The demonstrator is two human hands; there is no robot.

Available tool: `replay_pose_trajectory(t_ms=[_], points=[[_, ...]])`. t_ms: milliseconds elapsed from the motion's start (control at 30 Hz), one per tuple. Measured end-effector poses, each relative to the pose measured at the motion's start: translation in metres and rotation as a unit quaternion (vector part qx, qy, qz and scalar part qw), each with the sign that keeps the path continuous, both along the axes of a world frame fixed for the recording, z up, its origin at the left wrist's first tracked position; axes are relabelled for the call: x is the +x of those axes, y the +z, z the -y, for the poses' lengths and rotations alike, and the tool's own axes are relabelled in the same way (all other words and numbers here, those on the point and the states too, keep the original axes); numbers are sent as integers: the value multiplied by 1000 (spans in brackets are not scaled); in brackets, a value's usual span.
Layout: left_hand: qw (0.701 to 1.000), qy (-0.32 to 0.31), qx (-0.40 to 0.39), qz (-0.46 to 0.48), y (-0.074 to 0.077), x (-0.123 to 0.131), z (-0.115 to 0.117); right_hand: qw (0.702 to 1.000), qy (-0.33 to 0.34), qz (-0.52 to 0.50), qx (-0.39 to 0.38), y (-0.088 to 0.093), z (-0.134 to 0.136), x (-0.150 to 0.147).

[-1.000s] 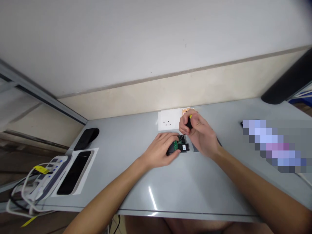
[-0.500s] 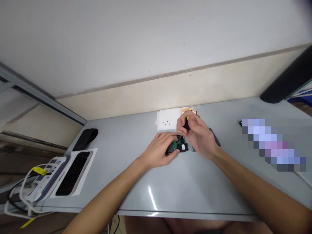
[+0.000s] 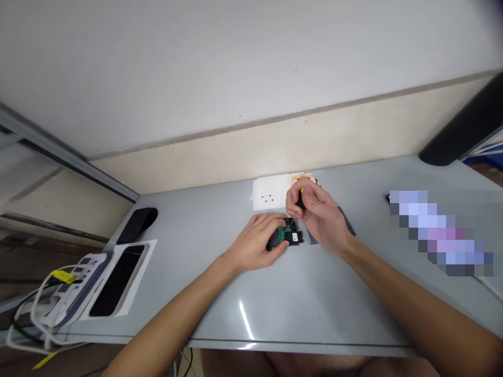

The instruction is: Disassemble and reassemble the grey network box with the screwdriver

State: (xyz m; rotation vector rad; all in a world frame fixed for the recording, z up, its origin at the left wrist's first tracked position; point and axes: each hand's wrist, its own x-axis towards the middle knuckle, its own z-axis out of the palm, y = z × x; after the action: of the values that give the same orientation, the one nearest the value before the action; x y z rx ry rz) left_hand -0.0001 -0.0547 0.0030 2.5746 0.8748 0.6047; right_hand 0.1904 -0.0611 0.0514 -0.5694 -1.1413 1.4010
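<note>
A small black electronic device with a green circuit board (image 3: pixel 281 234) lies on the table, its inside showing. My left hand (image 3: pixel 257 242) is closed around its left part, thumb at the near edge and fingers over the far edge. Above the device's right side, my right hand (image 3: pixel 314 212) grips a screwdriver (image 3: pixel 301 201) with a black and yellow handle. Its thin shaft points down at the board's far right area; whether the tip sits in a screw is too small to tell. A dark flat panel (image 3: pixel 346 222) lies partly hidden under my right hand.
Behind the hands is white paper (image 3: pixel 261 188) with several tiny dark screws on it, beside an orange patterned item (image 3: pixel 302 179). At left are a phone (image 3: pixel 118 280), a black strap-like object (image 3: pixel 137 224) and a power strip (image 3: pixel 84 277) with cables. A blurred-out object (image 3: pixel 440 230) lies at right.
</note>
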Motion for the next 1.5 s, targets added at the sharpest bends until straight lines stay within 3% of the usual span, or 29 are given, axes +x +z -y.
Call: replay_pose_trajectory(t_ms=[1500], points=[[1000, 6, -4, -5, 3, 0, 1, 1000, -9, -9, 0, 0, 3, -2]])
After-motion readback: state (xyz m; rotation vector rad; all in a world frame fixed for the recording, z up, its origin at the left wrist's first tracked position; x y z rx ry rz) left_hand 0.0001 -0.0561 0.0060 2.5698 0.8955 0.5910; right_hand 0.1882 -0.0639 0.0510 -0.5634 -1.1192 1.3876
